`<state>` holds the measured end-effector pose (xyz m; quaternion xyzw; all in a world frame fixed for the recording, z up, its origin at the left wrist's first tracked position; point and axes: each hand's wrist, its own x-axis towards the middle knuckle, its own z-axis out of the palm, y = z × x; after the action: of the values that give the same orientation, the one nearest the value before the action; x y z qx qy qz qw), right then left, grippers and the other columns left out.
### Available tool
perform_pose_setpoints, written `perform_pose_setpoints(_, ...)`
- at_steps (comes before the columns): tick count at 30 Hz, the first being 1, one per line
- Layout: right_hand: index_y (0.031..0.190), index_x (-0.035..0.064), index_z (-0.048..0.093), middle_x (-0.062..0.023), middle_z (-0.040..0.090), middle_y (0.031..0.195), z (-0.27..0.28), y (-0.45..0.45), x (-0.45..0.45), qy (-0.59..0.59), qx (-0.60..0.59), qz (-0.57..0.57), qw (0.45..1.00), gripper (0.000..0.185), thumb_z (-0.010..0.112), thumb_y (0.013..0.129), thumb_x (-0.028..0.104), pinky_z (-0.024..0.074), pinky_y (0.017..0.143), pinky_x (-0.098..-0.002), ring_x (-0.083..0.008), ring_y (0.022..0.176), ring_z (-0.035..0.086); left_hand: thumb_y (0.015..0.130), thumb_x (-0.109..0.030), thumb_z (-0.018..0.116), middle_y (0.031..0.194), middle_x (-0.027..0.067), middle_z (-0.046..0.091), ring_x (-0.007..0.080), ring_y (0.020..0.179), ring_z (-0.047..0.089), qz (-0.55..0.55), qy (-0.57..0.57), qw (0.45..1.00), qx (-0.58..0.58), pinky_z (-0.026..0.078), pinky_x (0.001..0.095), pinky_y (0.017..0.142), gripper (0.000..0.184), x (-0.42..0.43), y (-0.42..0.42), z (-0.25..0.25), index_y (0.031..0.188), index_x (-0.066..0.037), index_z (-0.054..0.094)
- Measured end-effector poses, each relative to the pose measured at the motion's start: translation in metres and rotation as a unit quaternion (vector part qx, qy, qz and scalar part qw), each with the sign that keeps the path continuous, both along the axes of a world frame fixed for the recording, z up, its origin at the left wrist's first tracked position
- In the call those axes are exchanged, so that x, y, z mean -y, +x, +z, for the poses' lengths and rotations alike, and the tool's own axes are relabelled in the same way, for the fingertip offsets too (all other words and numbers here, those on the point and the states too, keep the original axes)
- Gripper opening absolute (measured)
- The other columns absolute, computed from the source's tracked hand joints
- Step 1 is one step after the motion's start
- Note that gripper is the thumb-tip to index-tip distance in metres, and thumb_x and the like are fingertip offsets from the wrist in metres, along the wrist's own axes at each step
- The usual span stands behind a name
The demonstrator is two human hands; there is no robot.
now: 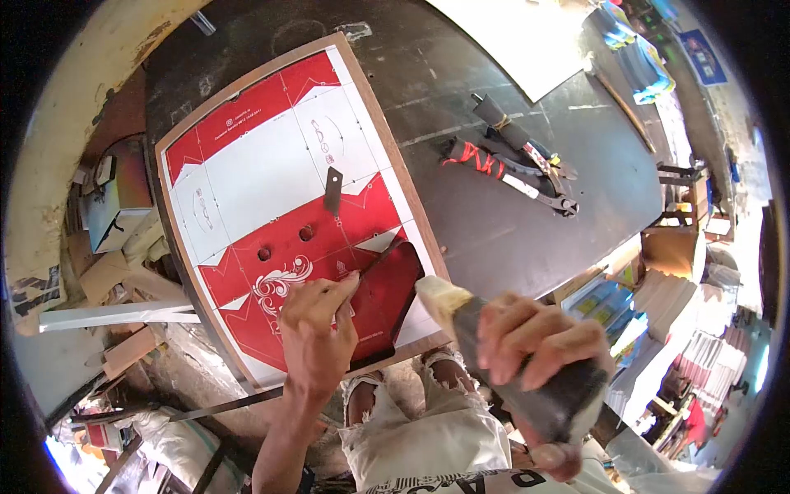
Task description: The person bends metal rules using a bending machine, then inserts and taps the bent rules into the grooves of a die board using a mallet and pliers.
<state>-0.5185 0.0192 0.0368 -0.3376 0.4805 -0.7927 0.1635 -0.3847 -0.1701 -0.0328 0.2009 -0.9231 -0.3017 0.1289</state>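
A red-and-white printed sheet (pixel 239 173) with fold lines lies on a wooden board (pixel 380 123). My left hand (pixel 319 329) is over its red lower part, thumb and fingers pinched at the end of a dark bent strip (pixel 409 317). The strip curves along the sheet's right side. My right hand (pixel 539 350) wraps round a thick, dark-covered tool with a pale blunt end (pixel 441 298). That end is by the board's lower right edge, close to the strip. A flat black metal piece with a hole (pixel 333 191) rests on the sheet, above two dark round holes.
On the black table (pixel 502 239) lie pincers with red-bound handles (pixel 514 175) and another dark-handled tool (pixel 504 123). A large white sheet (pixel 518 37) covers the far side. Stacked papers (pixel 658 313) stand at right. Cartons (pixel 119 210) and a white sack (pixel 173 440) are at left.
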Motion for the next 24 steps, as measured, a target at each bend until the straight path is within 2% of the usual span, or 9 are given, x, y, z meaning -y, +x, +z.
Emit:
perform_pose_setpoints(4, 0.095, 0.0054, 0.051, -0.0090, 0.055, 0.080, 0.007, -0.016, -0.001, 0.100, 0.037, -0.153, 0.982, 0.054, 0.080, 0.073, 0.046, 0.0420, 0.068, -0.0372, -0.0224, 0.073, 0.053, 0.082, 0.003, 0.072, 0.083, 0.0107, 0.071, 0.0257, 0.074, 0.066, 0.009, 0.005, 1.000, 0.005, 0.050, 0.0358, 0.067, 0.020, -0.002, 0.001, -0.002, 0.100, -0.004, 0.076)
perform_pose_setpoints(7, 0.114, -0.0020, 0.055, -0.0105, 0.059, 0.094, 0.001, -0.056, -0.003, 0.373, 0.048, -0.224, 0.899, 0.051, 0.076, 0.085, 0.035, 0.0454, 0.068, -0.0357, -0.0211, 0.082, 0.057, 0.077, 0.008, 0.070, 0.088, 0.0098, 0.070, 0.0263, 0.080, 0.063, 0.019, 0.022, 0.999, 0.021, 0.049, 0.0382, 0.072, 0.032, -0.004, 0.002, -0.003, 0.105, -0.005, 0.075)
perform_pose_setpoints(9, 0.119, -0.0057, 0.056, -0.0122, 0.063, 0.103, -0.009, -0.095, 0.002, 0.472, -0.023, -0.195, 0.860, 0.053, 0.080, 0.087, 0.029, 0.0485, 0.065, -0.0353, -0.0213, 0.086, 0.062, 0.079, 0.006, 0.072, 0.090, 0.0101, 0.071, 0.0262, 0.084, 0.065, 0.019, 0.022, 0.999, 0.016, 0.050, 0.0372, 0.074, 0.031, -0.004, 0.002, -0.001, 0.108, -0.004, 0.073)
perform_pose_setpoints(12, 0.117, -0.0051, 0.059, -0.0170, 0.060, 0.119, -0.001, -0.115, 0.033, 0.579, 0.128, -0.018, 0.805, 0.051, 0.078, 0.088, 0.033, 0.0479, 0.075, -0.0416, -0.0259, 0.097, 0.061, 0.080, -0.004, 0.078, 0.092, 0.0122, 0.072, 0.0295, 0.082, 0.066, 0.067, 0.012, 0.998, -0.001, 0.051, 0.0401, 0.078, 0.026, -0.007, -0.001, 0.010, 0.105, -0.005, 0.074)
perform_pose_setpoints(13, 0.114, -0.0029, 0.062, -0.0173, 0.059, 0.121, -0.009, -0.106, 0.034, 0.599, -0.136, -0.155, 0.774, 0.049, 0.078, 0.087, 0.035, 0.0454, 0.081, -0.0438, -0.0273, 0.103, 0.059, 0.080, -0.004, 0.078, 0.092, 0.0122, 0.072, 0.0295, 0.082, 0.066, 0.073, 0.010, 0.997, 0.001, 0.051, 0.0401, 0.078, 0.026, -0.008, 0.006, 0.018, 0.105, -0.005, 0.074)
perform_pose_setpoints(16, 0.109, 0.0018, 0.067, -0.0124, 0.060, 0.118, 0.004, -0.093, 0.034, 0.517, -0.432, -0.276, 0.686, 0.042, 0.078, 0.084, 0.033, 0.0388, 0.094, -0.0463, -0.0292, 0.115, 0.052, 0.078, -0.013, 0.084, 0.094, 0.0104, 0.070, 0.0291, 0.093, 0.065, 0.121, 0.023, 0.992, 0.027, 0.048, 0.0390, 0.083, 0.036, -0.005, 0.043, 0.048, 0.110, -0.005, 0.071)
perform_pose_setpoints(18, 0.119, 0.0054, 0.065, -0.0099, 0.060, 0.120, -0.005, -0.077, 0.019, 0.360, -0.543, 0.100, 0.752, 0.048, 0.080, 0.081, 0.030, 0.0393, 0.096, -0.0420, -0.0255, 0.115, 0.053, 0.074, -0.018, 0.086, 0.093, 0.0104, 0.069, 0.0303, 0.092, 0.065, 0.016, 0.017, 0.991, 0.132, 0.048, 0.0406, 0.083, 0.040, -0.005, 0.065, 0.060, 0.108, -0.005, 0.071)
perform_pose_setpoints(20, 0.115, 0.0033, 0.068, -0.0062, 0.060, 0.120, -0.031, -0.053, 0.020, 0.329, -0.666, 0.182, 0.644, 0.037, 0.073, 0.083, 0.022, 0.0384, 0.094, -0.0407, -0.0208, 0.120, 0.049, 0.073, -0.017, 0.085, 0.091, 0.0095, 0.068, 0.0293, 0.088, 0.065, 0.010, -0.019, 0.989, 0.144, 0.049, 0.0399, 0.081, 0.039, -0.012, 0.085, 0.048, 0.107, -0.004, 0.071)
perform_pose_setpoints(24, 0.109, 0.0023, 0.070, -0.0038, 0.060, 0.120, -0.067, -0.052, 0.029, 0.310, -0.695, 0.233, 0.605, 0.032, 0.068, 0.082, 0.019, 0.0376, 0.093, -0.0390, -0.0197, 0.119, 0.048, 0.070, -0.008, 0.081, 0.085, 0.0054, 0.067, 0.0236, 0.077, 0.066, -0.053, -0.097, 0.992, 0.055, 0.050, 0.0367, 0.075, 0.029, -0.015, 0.134, -0.004, 0.098, -0.004, 0.073)
